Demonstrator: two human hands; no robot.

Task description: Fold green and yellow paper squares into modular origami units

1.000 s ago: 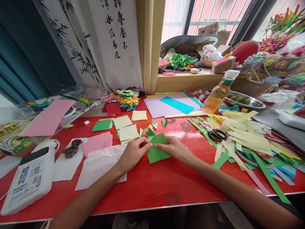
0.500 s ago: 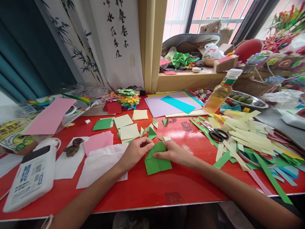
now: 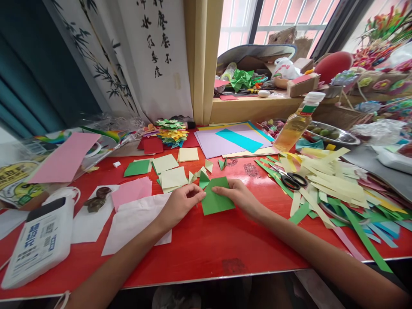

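A square sheet of green paper (image 3: 218,201) is between my hands, just above the red table. My right hand (image 3: 241,195) grips its upper right part, thumb lying on top and fingers behind. At the sheet's left edge, my left hand (image 3: 185,202) is closed in a pinch, thumb and forefinger together. Just beyond lie small folded paper pieces (image 3: 193,177), cream and green, and one green folded piece (image 3: 222,164) stands apart. Cream paper squares (image 3: 174,178) and a green square (image 3: 137,168) are spread to the left.
Scissors (image 3: 291,180) with black handles rest by a heap of paper strips (image 3: 337,184) on the right. A bottle (image 3: 292,126) of yellow liquid leans behind them. Pink paper (image 3: 131,191), a white sheet (image 3: 135,223) and a white packet (image 3: 40,244) lie left. Lilac sheets (image 3: 209,143) are at the back.
The green paper has shifted away from me and slightly right, and its face now looks smoother, with the earlier creases no longer showing. My right hand has moved a little right with it.
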